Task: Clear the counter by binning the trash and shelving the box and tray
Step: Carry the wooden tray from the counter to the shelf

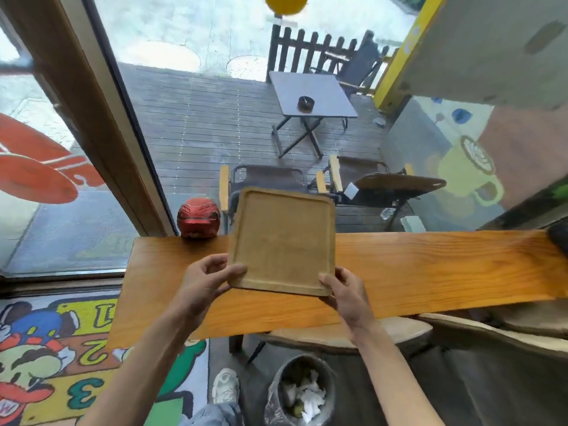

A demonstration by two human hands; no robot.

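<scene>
A bare wooden tray (282,238) with a raised rim is lifted above the orange wooden counter (430,265), tilted with its far end up. My left hand (206,279) grips its near left corner, thumb on top. My right hand (345,290) grips its near right corner. Below the counter stands a grey bin (302,392) lined with a clear bag and holding crumpled white paper and other trash. No box is in view.
A red helmet (199,218) sits at the counter's far left edge against the window. Wooden stools (408,329) stand under the counter on the right. A patterned rug (61,358) covers the floor at left. My shoe (226,385) is beside the bin.
</scene>
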